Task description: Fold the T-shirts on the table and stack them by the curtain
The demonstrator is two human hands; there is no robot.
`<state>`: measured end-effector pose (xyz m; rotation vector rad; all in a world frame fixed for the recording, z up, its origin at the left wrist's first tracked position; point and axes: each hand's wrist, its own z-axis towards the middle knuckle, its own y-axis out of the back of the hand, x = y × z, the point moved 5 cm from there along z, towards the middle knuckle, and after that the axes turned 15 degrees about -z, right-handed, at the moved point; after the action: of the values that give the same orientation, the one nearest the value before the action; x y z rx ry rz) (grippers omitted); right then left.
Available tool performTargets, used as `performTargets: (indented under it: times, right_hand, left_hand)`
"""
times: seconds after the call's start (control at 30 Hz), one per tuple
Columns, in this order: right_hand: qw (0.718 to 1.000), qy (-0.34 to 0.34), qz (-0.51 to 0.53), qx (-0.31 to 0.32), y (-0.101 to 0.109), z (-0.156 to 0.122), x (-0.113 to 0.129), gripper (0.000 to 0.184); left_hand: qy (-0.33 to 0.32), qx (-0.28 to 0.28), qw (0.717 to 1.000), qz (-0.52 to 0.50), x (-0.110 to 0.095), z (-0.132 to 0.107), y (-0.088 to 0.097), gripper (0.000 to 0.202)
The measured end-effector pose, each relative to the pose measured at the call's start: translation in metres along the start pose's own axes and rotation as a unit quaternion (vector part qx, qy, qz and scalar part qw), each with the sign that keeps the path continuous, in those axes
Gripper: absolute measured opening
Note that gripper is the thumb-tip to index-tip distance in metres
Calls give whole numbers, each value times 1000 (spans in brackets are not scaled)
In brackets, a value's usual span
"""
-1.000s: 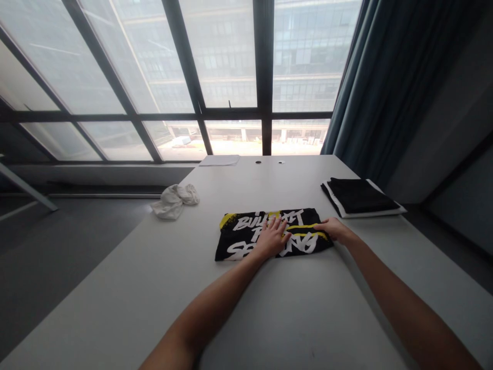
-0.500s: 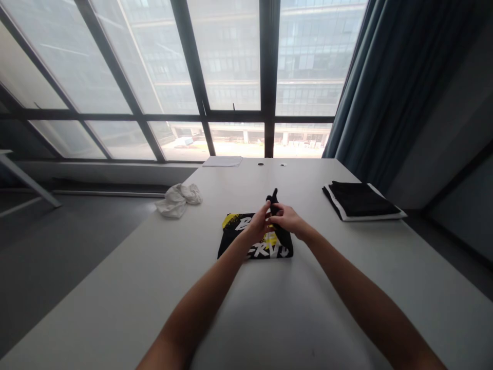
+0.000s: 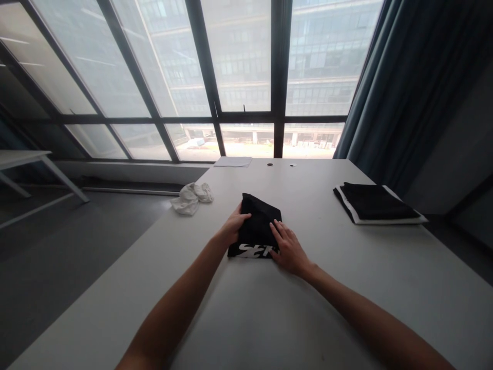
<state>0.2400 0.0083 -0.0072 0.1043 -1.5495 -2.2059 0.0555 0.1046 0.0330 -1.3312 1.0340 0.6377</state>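
A black T-shirt [image 3: 257,226] with white lettering lies folded into a small square in the middle of the white table [image 3: 292,318]. My left hand [image 3: 233,228] rests on its left edge, fingers curled over the cloth. My right hand [image 3: 288,248] lies flat on its right front corner, fingers spread. Only a strip of the white print shows along the near edge.
A stack of folded black and white garments [image 3: 375,204] sits at the right of the table. A crumpled white cloth [image 3: 192,197] lies at the left edge. A sheet of paper [image 3: 233,161] lies at the far edge by the window. Another table [image 3: 23,157] stands at left.
The shirt lay as a long strip with the print up; my right hand carried its right end over to the left, and now it is a compact square under both hands.
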Motion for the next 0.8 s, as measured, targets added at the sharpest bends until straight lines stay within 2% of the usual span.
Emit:
performTargets:
  times: [0.13, 0.23, 0.3, 0.4, 0.47, 0.5, 0.57, 0.63, 0.67, 0.73, 0.8]
  right_hand:
    - [999, -6, -43, 28, -20, -5, 4, 83]
    - [997, 11, -47, 59, -27, -8, 6, 80]
    - [995, 36, -46, 86, -27, -8, 7, 78]
    - [987, 68, -48, 134, -23, -9, 7, 78]
    - [981, 75, -43, 176, -20, -10, 4, 75]
    - [977, 77, -34, 197, -18, -9, 3, 73]
    - [973, 82, -3, 216, -14, -2, 2, 68]
    - [982, 53, 21, 180, -8, 16, 2, 59]
    - [989, 26, 23, 146, -7, 28, 1, 55]
    - [996, -39, 5, 84, -9, 54, -1, 54]
    - [993, -86, -25, 72, -21, 74, -4, 57]
  left_hand:
    - [42, -22, 999, -16, 12, -5, 43, 79]
    - [77, -14, 996, -36, 27, -11, 66, 81]
    - [88, -2, 995, -42, 31, -13, 71, 80]
    - [76, 6, 997, 4, 24, -11, 73, 77]
    - [52, 13, 995, 90, 14, -5, 72, 73]
    - [21, 7, 987, 162, 7, -1, 71, 71]
    - [-74, -25, 945, 319, -9, 5, 68, 67]
    - [-167, -52, 882, 438, -16, 9, 58, 61]
    - [-197, -44, 851, 484, -14, 11, 50, 58]
    - [-208, 10, 795, 570, 4, 14, 34, 53]
    - [-188, 55, 725, 660, 28, 18, 24, 51]
